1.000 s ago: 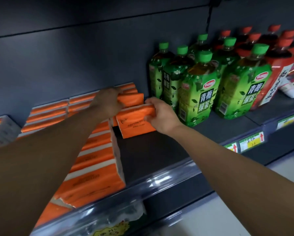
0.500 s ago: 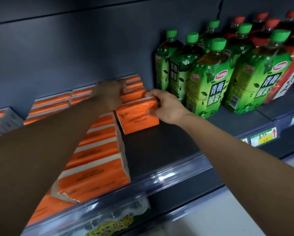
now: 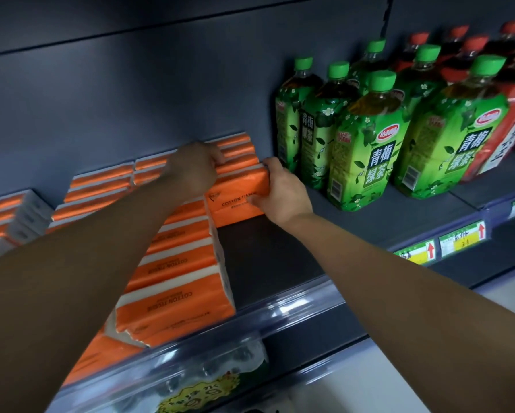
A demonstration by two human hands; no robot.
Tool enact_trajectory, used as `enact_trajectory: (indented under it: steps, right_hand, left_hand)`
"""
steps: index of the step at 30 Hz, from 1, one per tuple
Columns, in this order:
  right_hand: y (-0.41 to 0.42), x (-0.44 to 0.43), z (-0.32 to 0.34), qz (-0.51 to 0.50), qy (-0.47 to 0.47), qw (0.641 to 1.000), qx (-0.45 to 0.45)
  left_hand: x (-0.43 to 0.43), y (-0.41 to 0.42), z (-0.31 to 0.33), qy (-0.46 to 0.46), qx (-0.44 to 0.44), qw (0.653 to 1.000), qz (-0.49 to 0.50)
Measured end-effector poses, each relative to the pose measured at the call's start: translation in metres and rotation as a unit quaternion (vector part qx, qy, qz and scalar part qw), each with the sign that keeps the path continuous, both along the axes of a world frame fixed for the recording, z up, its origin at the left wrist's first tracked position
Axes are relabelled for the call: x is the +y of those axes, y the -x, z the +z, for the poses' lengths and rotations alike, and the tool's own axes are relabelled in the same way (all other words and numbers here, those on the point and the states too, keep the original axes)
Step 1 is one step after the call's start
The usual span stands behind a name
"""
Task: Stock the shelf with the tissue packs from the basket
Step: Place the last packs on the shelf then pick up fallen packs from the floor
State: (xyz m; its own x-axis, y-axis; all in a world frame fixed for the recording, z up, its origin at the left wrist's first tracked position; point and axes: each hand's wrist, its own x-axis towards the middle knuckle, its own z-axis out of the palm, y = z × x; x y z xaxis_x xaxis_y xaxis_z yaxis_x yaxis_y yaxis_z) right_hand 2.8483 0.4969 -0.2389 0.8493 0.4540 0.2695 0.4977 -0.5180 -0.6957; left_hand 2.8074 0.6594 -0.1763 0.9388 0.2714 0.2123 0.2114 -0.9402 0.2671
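Okay, right hand point(image 3: 283, 195) is clamped on the end of one orange tissue pack point(image 3: 235, 201), thumb on its front face, fingers hooked over the top, and the pack is standing on the shelf point(image 3: 265, 263) at the very back. The left hand point(image 3: 195, 168) sits just left of those fingers, its own fingers curled over the top edge of the rear packs point(image 3: 238, 150); from this angle I can't tell whether it's pulling them or only bracing them. So I'd call this a placement in its last beat, with the pack down but not let go. A full row of packs point(image 3: 178, 263) runs from under the left fingers out to the clear front rail point(image 3: 280, 311), and more stacks point(image 3: 98, 186) lie further left. Below the right fingers there's a bare dark lane of shelf, so I reckon a whole row is left to fill. The basket isn't in view, so no count there. Right of the right fingertips, nearly touching, stand green tea bottles point(image 3: 366, 138), with red-capped bottles point(image 3: 474, 55) beyond. There's a dark back panel point(image 3: 131, 84) above the fingers, price tags point(image 3: 459, 238) on the shelf edge, and pale floor point(image 3: 504, 296) below.
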Motion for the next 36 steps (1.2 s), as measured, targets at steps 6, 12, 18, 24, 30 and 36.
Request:
enact_trajectory:
  steps: [6,12,18,24,30,36]
  right_hand:
    - [0.017,-0.020,0.008,-0.020,0.030,0.999,0.019]
    - [0.049,-0.078,0.016,-0.045,0.066,0.996,-0.030]
    - [0.101,-0.184,-0.004,-0.110,0.114,0.984,-0.078]
    - [0.157,-0.294,-0.065,-0.207,0.193,0.959,-0.006]
    - [0.238,-0.376,-0.145,-0.265,0.255,0.919,0.145]
    - [0.315,-0.418,-0.233,-0.294,0.280,0.858,0.314]
  left_hand:
    - [-0.034,0.014,0.006,-0.063,-0.021,0.997,-0.028]
    - [-0.102,0.030,0.005,-0.103,-0.019,0.990,-0.096]
    - [-0.196,0.049,-0.021,-0.078,0.018,0.974,-0.210]
    - [-0.297,0.075,-0.077,-0.102,0.062,0.932,-0.341]
    - [-0.379,0.121,-0.162,-0.156,0.116,0.864,-0.464]
    - [-0.420,0.148,-0.237,-0.190,0.191,0.783,-0.560]
